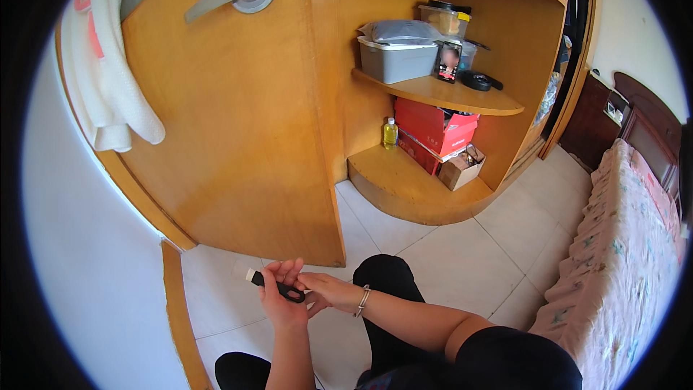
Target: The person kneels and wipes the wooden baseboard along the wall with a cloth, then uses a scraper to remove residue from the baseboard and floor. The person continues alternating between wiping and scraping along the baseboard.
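My left hand (280, 305) is raised over the floor, palm toward my right hand. Held under its thumb is a slim black tool with a white tip and an oval hole in its handle (293, 294); the white tip points up and left. The left fingers curl loosely above it. My right hand (328, 290), with a silver bracelet at the wrist, meets the left palm. Its fingers are drawn together there, and their tips are partly hidden, so anything pinched in them cannot be made out.
A wooden door (238, 123) with a lever handle stands ahead. Beyond it are rounded corner shelves (411, 180) with a grey bin (397, 61), red boxes (433, 126) and a yellow bottle (390, 134). A bed with a floral cover (599, 267) is at right, a white wall (94, 267) at left.
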The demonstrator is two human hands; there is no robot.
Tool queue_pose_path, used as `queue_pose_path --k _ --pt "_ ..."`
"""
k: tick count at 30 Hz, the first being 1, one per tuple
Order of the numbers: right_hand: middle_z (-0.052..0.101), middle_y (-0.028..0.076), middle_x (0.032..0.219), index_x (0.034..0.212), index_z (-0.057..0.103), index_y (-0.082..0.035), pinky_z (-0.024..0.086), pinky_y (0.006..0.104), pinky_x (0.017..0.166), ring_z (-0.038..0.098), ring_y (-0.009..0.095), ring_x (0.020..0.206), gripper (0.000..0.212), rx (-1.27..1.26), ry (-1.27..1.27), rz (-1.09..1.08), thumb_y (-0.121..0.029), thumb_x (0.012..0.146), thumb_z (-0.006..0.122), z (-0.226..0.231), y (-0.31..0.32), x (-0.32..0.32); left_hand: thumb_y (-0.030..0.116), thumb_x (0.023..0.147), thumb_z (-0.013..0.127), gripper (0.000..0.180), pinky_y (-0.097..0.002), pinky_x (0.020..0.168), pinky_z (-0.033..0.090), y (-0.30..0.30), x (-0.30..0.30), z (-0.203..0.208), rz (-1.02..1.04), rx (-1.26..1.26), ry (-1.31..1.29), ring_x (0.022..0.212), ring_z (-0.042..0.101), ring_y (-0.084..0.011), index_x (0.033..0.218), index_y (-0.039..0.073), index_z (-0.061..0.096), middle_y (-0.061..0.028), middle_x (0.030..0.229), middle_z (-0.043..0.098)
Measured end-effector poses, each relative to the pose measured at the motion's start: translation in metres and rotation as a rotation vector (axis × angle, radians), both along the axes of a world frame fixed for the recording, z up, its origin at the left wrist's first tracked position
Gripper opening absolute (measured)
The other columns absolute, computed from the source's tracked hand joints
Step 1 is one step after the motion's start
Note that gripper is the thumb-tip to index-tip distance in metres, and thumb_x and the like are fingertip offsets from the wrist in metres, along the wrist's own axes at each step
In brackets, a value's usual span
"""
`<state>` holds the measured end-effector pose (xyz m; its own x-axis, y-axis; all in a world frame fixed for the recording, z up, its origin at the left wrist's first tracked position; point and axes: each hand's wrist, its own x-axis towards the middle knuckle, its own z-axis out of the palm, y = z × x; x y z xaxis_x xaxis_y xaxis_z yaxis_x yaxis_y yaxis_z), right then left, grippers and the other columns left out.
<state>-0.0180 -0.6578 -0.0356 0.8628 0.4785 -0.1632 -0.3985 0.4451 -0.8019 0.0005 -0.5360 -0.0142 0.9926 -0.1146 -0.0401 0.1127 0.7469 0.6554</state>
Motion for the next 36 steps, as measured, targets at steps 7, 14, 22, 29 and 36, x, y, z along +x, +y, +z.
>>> queue_pose_path --k 7,14,22,29,36 --pt "0.062 0.009 0.096 0.105 0.056 -0.001 0.052 0.0291 0.075 0.063 0.018 0.087 0.028 -0.392 -0.357 -0.333 -0.024 0.094 0.045 0.045 -0.145 0.0 0.021 0.094 0.044 0.022 -0.0287 0.067 0.046 -0.036 0.03 0.053 0.003 0.516 -0.437 0.081 0.06 -0.0177 0.093 0.003 0.056 -0.0095 0.086 0.064" --pt "0.06 0.004 0.089 0.102 0.056 0.0 0.046 0.028 0.078 0.057 0.012 0.083 0.026 -0.607 -0.513 -1.019 -0.023 0.094 0.047 0.081 -0.339 0.022 0.014 0.092 0.047 0.021 -0.0284 0.073 0.047 -0.088 0.077 0.099 -0.069 0.813 -0.734 0.087 0.06 -0.0163 0.097 -0.001 0.06 -0.0101 0.093 0.064" --pt "0.065 0.013 0.092 0.104 0.059 0.003 0.046 0.0295 0.078 0.06 0.018 0.088 0.029 -1.19 -0.639 -1.546 -0.022 0.091 0.052 0.104 -0.523 0.121 0.009 0.089 0.051 0.016 -0.0264 0.069 0.048 -0.135 0.128 0.089 -0.088 0.953 -0.72 0.076 0.062 -0.0163 0.097 -0.002 0.059 -0.0114 0.086 0.064" --pt "0.063 0.018 0.101 0.107 0.06 -0.001 0.045 0.0342 0.083 0.06 0.029 0.096 0.031 -1.13 -0.468 -1.838 -0.025 0.09 0.049 0.085 -0.643 0.205 0.01 0.089 0.051 0.014 -0.0258 0.067 0.047 -0.148 0.167 0.088 -0.119 1.02 -0.719 0.071 0.061 -0.0151 0.095 -0.001 0.059 -0.0101 0.075 0.063" --pt "0.061 0.016 0.099 0.106 0.06 0.001 0.043 0.0326 0.079 0.057 0.027 0.092 0.034 -0.868 -0.337 -1.794 -0.027 0.09 0.048 0.077 -0.698 0.244 0.007 0.09 0.05 0.014 -0.0246 0.064 0.046 -0.197 0.212 0.087 -0.052 1.053 -0.757 0.071 0.062 -0.015 0.097 -0.001 0.059 -0.0093 0.078 0.064"
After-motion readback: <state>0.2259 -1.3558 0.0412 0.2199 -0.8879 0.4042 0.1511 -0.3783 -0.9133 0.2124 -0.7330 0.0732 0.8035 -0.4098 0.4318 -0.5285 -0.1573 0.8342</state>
